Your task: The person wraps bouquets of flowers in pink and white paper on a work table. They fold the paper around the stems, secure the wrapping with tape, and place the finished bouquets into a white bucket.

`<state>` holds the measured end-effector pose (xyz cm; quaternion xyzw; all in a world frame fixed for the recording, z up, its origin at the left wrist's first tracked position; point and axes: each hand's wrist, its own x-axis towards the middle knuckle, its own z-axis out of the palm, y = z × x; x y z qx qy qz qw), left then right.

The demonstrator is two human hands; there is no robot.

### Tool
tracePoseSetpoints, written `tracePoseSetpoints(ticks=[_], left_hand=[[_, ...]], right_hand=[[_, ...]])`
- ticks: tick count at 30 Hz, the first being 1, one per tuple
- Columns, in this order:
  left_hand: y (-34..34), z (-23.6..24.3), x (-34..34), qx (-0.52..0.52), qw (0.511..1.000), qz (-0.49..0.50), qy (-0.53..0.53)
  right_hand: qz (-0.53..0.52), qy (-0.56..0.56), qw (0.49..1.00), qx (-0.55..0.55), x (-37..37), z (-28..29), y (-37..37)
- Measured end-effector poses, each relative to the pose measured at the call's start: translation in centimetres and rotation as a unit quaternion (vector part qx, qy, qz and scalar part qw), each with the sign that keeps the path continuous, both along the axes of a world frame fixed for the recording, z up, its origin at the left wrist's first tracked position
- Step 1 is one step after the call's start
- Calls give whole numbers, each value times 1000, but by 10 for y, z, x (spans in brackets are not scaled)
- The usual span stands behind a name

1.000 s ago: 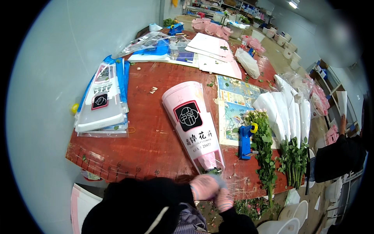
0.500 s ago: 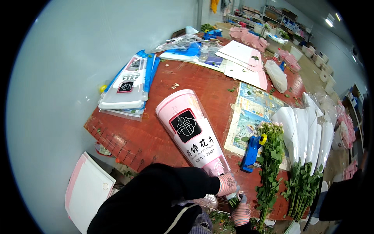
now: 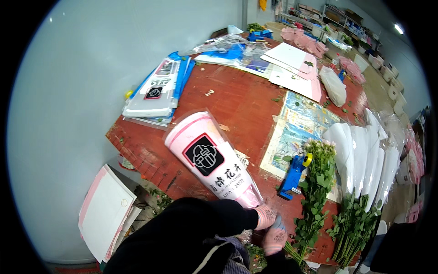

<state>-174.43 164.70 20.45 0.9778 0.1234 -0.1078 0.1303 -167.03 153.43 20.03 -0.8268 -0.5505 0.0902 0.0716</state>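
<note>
Two gloved hands are close together at the thin end of a big pink and white wrap (image 3: 212,169). Half a second ago there was a gap between them, and green stems poked out there. Now the gap is almost gone, and I can't see those stems. The left hand (image 3: 264,217) is closed around the thin end. The right hand (image 3: 275,238) is just below it, but its fingers are hidden, so I can't tell if it grips anything.

The wrap lies on the red table (image 3: 219,93), and its wide end has swung a bit more to the left. So it is turning, and it has not been let go.

To its right are a blue tape holder (image 3: 292,179) and a leafy bunch (image 3: 315,187) with small pale pink flowers. Past them lie bunches in white paper (image 3: 359,153). Far to the left is a pile of clear sleeves (image 3: 157,91).
</note>
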Motion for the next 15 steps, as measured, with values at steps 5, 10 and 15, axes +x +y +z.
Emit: tracePoseSetpoints(ticks=[5,10,15], left_hand=[[21,37,13,-50,995,-28,81],[46,-5,4,23,991,34,-129],[64,26,30,-108,986,24,126]], right_hand=[[70,99,993,7,41,-14,19],[106,46,993,29,43,-7,53],[129,22,991,-20,63,1,57]])
